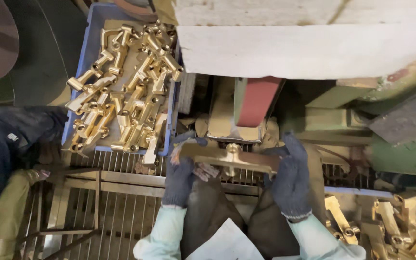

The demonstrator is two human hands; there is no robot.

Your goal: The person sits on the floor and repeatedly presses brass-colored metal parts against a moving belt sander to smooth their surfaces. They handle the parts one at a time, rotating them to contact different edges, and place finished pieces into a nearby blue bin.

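Crate point(88, 48) of cast fittings point(126, 91) at upper left of frame, resting on wire grate point(116, 212). Belt grinder point(256, 103) at centre, below the slab point(309, 48) at top. Long fitting point(229, 158) just under the belt, left hand point(181, 168) and right hand point(290, 178) at its ends. More fittings point(391, 221) at lower right.

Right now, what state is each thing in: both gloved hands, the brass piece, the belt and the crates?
Left hand: dark knit glove, gripping the left end of the long brass fitting.
Right hand: gloved, gripping its right end.
Long brass fitting: held level, just below the reddish-brown sanding belt; contact unclear.
Sanding belt: running or stopped, cannot tell.
Blue plastic crate: piled with brass fittings.
Lower-right crate: holds brass fittings.
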